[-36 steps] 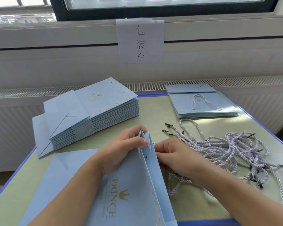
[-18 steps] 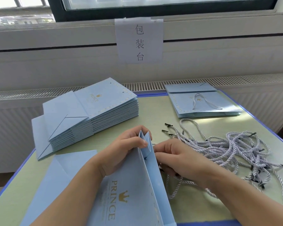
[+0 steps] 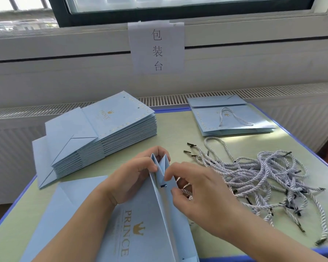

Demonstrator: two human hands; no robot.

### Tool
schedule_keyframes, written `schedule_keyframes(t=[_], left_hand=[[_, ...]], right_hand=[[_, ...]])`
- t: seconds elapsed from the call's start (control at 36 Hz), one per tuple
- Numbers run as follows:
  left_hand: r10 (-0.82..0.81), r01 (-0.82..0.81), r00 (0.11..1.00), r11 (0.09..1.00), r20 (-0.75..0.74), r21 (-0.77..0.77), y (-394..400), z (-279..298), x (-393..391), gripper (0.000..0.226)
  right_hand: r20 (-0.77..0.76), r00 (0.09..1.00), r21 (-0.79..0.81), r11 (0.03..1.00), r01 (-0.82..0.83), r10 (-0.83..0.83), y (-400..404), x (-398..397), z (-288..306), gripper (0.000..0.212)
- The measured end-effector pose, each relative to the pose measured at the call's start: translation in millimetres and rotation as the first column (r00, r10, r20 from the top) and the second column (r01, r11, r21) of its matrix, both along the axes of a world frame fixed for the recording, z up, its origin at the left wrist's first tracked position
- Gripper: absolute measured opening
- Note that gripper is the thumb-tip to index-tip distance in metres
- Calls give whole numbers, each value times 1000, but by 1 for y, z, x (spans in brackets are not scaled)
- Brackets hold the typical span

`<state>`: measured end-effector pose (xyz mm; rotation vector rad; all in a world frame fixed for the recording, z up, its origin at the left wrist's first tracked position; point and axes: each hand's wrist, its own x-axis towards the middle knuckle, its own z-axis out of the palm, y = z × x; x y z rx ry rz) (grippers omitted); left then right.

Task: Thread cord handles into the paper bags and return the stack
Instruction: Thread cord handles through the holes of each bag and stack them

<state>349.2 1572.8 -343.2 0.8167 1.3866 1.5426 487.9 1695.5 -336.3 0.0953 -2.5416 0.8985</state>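
A light blue paper bag (image 3: 140,220) printed PRINCE lies in front of me, its top edge spread open. My left hand (image 3: 133,178) pinches the bag's left panel near the top. My right hand (image 3: 203,193) presses against the right panel and holds a white twisted cord (image 3: 186,188) between its fingers. A dark cord tip (image 3: 162,186) pokes through a hole inside the bag's mouth. A tall stack of flat bags (image 3: 102,133) sits at the back left. A short stack of bags (image 3: 233,118) with a cord handle on top lies at the back right.
A tangled pile of loose white cords (image 3: 269,178) with dark metal tips covers the right side of the green table (image 3: 176,133). The table has a blue edge. A paper sign (image 3: 156,48) hangs on the wall under the window.
My right hand has shifted slightly down and its fingers have opened along the panel. The dark cord tip now shows through the hole inside the bag.
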Motion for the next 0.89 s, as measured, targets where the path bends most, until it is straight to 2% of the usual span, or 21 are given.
schedule_keyframes(t=[0.11, 0.22, 0.31, 0.36, 0.47, 0.58, 0.69, 0.75, 0.78, 0.81, 0.86, 0.89], left_hand=[[41, -41, 999, 999, 13, -18, 1, 0, 0, 43], [107, -106, 994, 994, 22, -33, 3, -1, 2, 38], [131, -132, 991, 990, -11, -47, 4, -2, 2, 36], [135, -137, 990, 989, -37, -61, 4, -3, 2, 35], [140, -142, 989, 988, -40, -59, 4, -2, 3, 33], [166, -170, 983, 983, -74, -64, 5, -1, 6, 31], [175, -182, 980, 981, -91, -74, 6, -1, 6, 35], [171, -180, 980, 980, -104, -80, 7, -1, 6, 37], [166, -173, 982, 982, -94, -79, 7, -1, 6, 37], [159, -164, 984, 984, -75, -74, 6, -1, 5, 37], [146, -148, 989, 987, -39, -58, 5, -1, 4, 37], [140, -141, 990, 989, -24, -46, 4, 0, 4, 37]], right_hand=[[48, 998, -12, 1000, 28, -27, -2, -3, -2, 24], [86, 992, 104, 991, 85, -94, -3, -3, -2, 37], [173, 978, 150, 984, 93, -119, -6, -3, 6, 25], [179, 972, 178, 976, 123, -155, -9, -5, 10, 19], [103, 974, 160, 970, 183, -201, -10, -12, 3, 11], [-98, 970, 135, 962, 236, -224, -5, -13, -9, 8], [-319, 931, 198, 948, 249, -178, -2, -6, -3, 16], [-331, 935, 209, 956, 206, -129, 0, -7, 0, 15], [-285, 953, 142, 978, 152, -107, 1, -8, 1, 14], [-222, 971, 6, 996, 94, -91, 2, -9, 2, 15], [-106, 990, -295, 954, 54, -89, 3, -11, 1, 20], [-70, 992, -380, 922, 71, -105, 4, -11, 0, 19]])
